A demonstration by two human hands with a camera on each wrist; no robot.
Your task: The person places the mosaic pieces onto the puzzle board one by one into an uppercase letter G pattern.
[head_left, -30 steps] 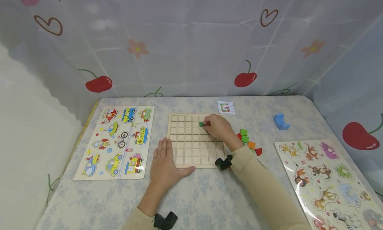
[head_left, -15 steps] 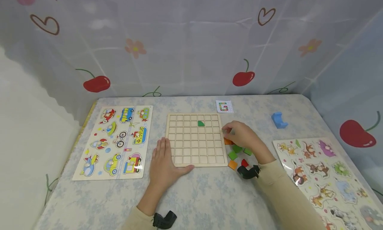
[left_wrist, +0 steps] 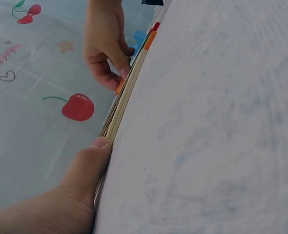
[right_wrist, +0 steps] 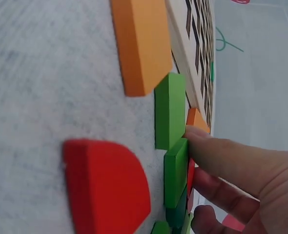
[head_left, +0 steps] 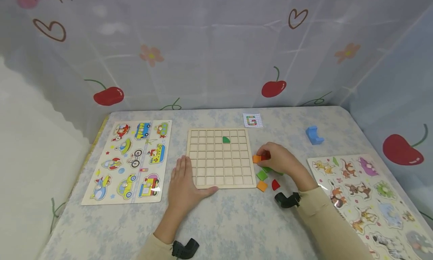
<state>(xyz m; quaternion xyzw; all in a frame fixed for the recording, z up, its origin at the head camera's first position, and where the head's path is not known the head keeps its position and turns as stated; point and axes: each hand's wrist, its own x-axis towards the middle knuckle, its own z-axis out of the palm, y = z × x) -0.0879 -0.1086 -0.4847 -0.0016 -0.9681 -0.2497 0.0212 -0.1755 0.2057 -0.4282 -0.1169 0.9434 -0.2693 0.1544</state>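
A wooden grid board point(head_left: 253, 177) lies on the table with one green quarter-round block point(head_left: 226, 139) in an upper cell. My left hand point(head_left: 185, 181) rests at the board's lower left corner, fingers straight along the left side and thumb point(left_wrist: 88, 163) against the front edge. Just right of the board, my right hand point(head_left: 279, 160) pinches an orange square block point(head_left: 256, 159) between thumb and fingertips. A red block point(head_left: 265, 155) shows partly under that hand. Nearby lie green blocks point(head_left: 262, 175), another orange block point(head_left: 262, 186) and a red quarter-round block point(head_left: 275, 185).
A small pattern card point(head_left: 252, 120) lies behind the board. To the left is a vehicle puzzle point(head_left: 126, 162), and an animal puzzle point(head_left: 365, 200) is at the right. A blue curved block point(head_left: 314, 135) stands at the back right. A printed curtain point(head_left: 209, 64) hangs behind the table.
My right hand has let go of the green quarter-round block on the board and moved right to the loose blocks, where it now pinches an orange one. The left hand stays at the board.
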